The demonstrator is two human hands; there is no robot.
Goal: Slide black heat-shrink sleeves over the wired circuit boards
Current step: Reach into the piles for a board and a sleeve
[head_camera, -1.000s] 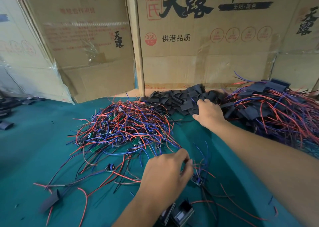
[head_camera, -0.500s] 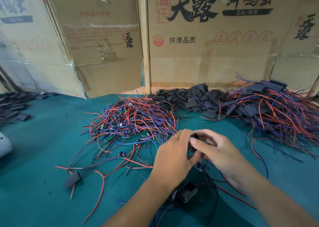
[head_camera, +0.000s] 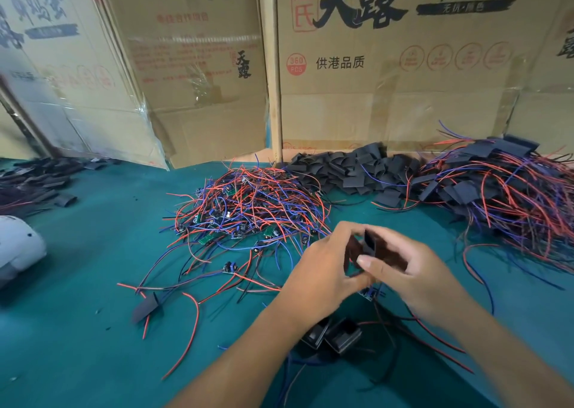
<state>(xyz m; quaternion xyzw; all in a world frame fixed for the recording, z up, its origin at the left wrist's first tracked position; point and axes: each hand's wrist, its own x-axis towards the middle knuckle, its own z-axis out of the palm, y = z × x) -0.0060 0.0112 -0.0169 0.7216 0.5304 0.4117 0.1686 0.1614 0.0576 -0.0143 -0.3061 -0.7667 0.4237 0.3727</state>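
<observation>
- the left hand and right hand met just in front of the heap of bare wired boards, both pinching one black sleeve between fingers and thumbs, its mouth seemingly held open.
- a small circuit board hung just below the sleeve, on the near side of that heap, its wires trailing down over the green table. which fingers held it could not be told.
- likely slip: the board's corners or tall parts could catch on the sleeve's lip if the mouth flattened, buckling the soft tube instead of letting it slide.
- the trailing wires looked free to snag on loose strands at the heap's near edge, dragging other boards along.
- a hard pull on thin leads might strain the solder joints.
- the sleeve could go on short, leaving an end of the board bare.
- spare sleeves lay behind the heap to its right, finished pieces farther right; a dropped unit could get mixed among them.
</observation>
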